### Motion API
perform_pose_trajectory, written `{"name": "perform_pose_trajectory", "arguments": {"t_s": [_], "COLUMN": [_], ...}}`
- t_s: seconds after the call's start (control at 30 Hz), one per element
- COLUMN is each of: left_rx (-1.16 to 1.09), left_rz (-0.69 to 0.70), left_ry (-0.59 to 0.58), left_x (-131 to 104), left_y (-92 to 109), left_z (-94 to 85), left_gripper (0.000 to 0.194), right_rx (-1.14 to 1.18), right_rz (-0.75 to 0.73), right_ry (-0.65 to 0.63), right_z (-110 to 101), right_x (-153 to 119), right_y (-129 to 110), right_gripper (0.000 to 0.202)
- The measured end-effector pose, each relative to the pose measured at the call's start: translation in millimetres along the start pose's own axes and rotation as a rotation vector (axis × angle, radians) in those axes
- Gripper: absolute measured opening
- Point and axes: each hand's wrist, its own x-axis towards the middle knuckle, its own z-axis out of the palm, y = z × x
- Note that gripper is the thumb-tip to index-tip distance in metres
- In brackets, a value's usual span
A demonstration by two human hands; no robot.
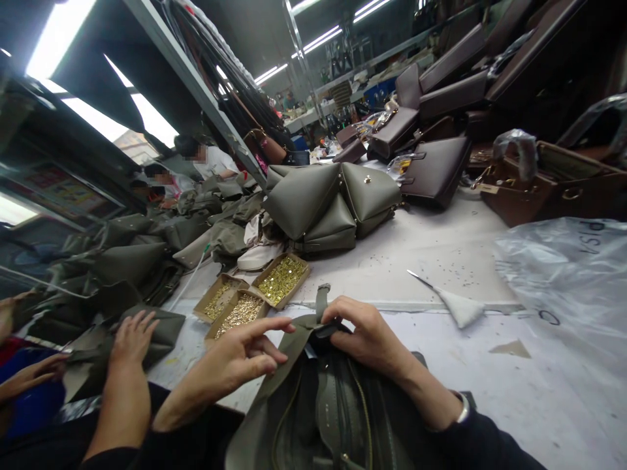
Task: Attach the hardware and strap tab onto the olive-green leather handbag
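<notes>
A dark olive bag [337, 405] with brass zippers lies at the table's near edge, its inside turned toward me. My right hand [365, 333] is closed on the bag's top edge, beside a short strap [322, 300] that stands up. Just left of it, my left hand [245, 356] is held over the bag's left edge with its fingers apart and nothing between them. Past my left hand stand small cardboard trays of gold metal pieces, one [305, 269] at the back right.
Olive bags [313, 202] stand behind the trays, brown bags [435, 173] at the back right. A pointed tool [458, 303] with a white wrapped handle and a plastic bag [573, 274] lie right. Another person's hand [132, 336] rests on olive pieces at left.
</notes>
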Motion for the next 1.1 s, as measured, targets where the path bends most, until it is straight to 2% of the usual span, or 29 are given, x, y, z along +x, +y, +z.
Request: {"name": "perform_pose_trajectory", "arguments": {"t_s": [0.1,0.23,0.33,0.43,0.5,0.6,0.8,0.97,1.1], "left_rx": [-0.006,0.273,0.362,0.331,0.321,0.346,0.333,0.318,0.315], "left_rz": [0.127,0.365,0.369,0.277,0.268,0.300,0.414,0.583,0.609], "left_ry": [0.025,0.153,0.160,0.117,0.157,0.224,0.268,0.411,0.435], "left_x": [20,42,52,59,61,58,48,45,43], "left_y": [0,15,22,19,16,9,-14,-33,-41], "left_z": [20.2,46.6,56.3,62.8,66.9,71.3,71.3,73.5,75.8], "left_gripper": [0.052,0.038,0.032,0.040,0.033,0.024,0.023,0.031,0.034], "right_rx": [0.086,0.183,0.229,0.231,0.213,0.143,0.073,0.278,0.436], "right_rz": [0.084,0.220,0.292,0.337,0.324,0.245,0.106,0.218,0.263], "right_ry": [0.053,0.127,0.166,0.194,0.201,0.218,0.170,0.135,0.092], "right_z": [-2,2,6,10,13,15,19,19,19], "right_x": [4,3,1,-1,-2,-4,-7,-8,-9], "right_y": [5,12,18,22,23,20,12,13,18], "right_gripper": [0.025,0.020,0.018,0.017,0.017,0.019,0.026,0.034,0.046]}}
